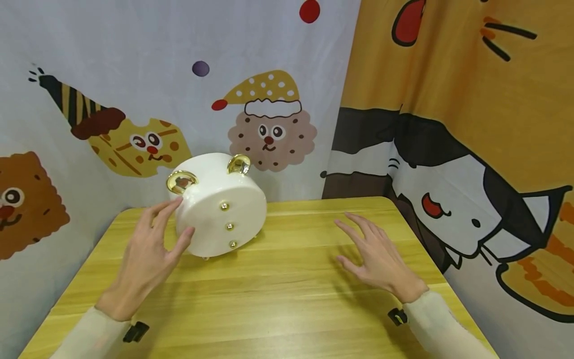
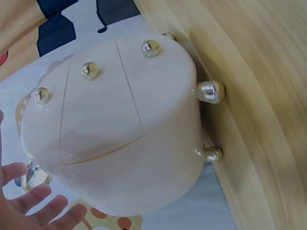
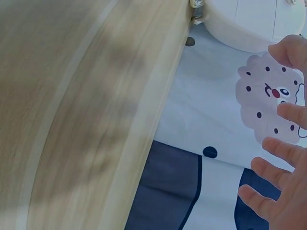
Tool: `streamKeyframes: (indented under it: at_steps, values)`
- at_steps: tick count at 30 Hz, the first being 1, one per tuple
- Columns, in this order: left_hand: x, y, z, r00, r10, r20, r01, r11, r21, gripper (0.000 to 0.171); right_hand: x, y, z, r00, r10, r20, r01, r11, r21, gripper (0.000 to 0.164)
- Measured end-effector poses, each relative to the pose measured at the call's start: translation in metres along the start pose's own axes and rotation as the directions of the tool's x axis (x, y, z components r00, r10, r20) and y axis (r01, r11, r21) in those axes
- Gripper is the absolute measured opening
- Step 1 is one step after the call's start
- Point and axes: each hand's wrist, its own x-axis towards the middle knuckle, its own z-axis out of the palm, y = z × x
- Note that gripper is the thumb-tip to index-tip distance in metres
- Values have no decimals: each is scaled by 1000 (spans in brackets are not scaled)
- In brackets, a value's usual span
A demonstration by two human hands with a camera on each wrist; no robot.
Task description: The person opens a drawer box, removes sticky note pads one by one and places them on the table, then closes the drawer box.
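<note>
Toward the back left of the table stands a white, drum-shaped container (image 1: 219, 219). It has two gold ear-like rings on top, three gold knobs down its front and small gold feet. Thin seams outline a panel on the knobbed face of the container (image 2: 100, 115) in the left wrist view. My left hand (image 1: 150, 249) is at its left side, fingers spread and fingertips close to the white wall. Over the right half of the table hovers my right hand (image 1: 376, 254), its fingers loosely spread with nothing in them.
The wooden table (image 1: 287, 299) has rounded back corners. Behind it hangs a pale cloth (image 1: 148, 40) printed with cartoon biscuits. An orange and white cat-print curtain (image 1: 466, 99) closes off the right side. Each wrist bears a small dark device.
</note>
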Motion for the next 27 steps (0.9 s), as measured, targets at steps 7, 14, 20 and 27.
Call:
streamKeyframes:
  at_steps: [7, 14, 20, 27]
  values:
    - [4, 7, 1, 1000, 17, -21, -17, 1000, 1, 71, 8, -7, -1, 1000, -16, -15, 17, 1000, 12, 85]
    - [7, 10, 4, 999, 25, -31, -25, 1000, 11, 67, 15, -14, -1, 1000, -11, -4, 11, 1000, 21, 84]
    - [9, 9, 8, 998, 44, -35, -43, 999, 17, 63, 22, -19, 0, 1000, -27, -9, 27, 999, 23, 85]
    - [9, 9, 9, 998, 49, -45, -49, 999, 18, 63, 34, -29, 2, 998, -55, -15, 56, 997, 47, 82]
